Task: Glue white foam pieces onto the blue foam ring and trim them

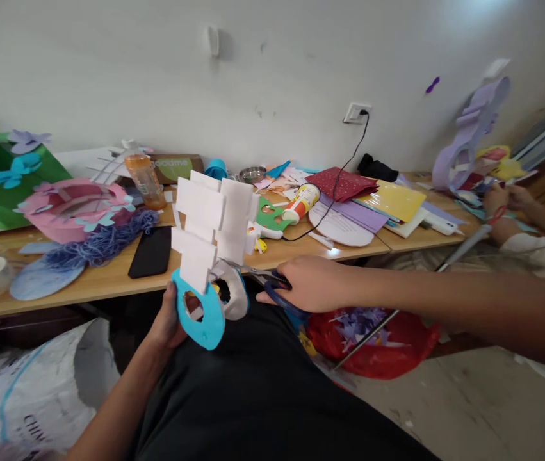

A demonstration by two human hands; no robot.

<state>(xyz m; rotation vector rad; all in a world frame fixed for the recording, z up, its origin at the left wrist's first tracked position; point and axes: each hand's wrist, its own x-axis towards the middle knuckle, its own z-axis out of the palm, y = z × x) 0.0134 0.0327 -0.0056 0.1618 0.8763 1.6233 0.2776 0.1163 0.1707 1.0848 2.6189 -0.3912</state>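
Blue-white foam cutout (207, 282), seemingly upright; scissors (265, 278)

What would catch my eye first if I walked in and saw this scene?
Most likely the blue and white foam craft piece held up at the centre by the left hand, with white rectangles fanned above it, while the right hand works blue-handled scissors at its edge. Behind, the wooden table is crowded: a pink foam shape on the left, stacked coloured sheets on the right.
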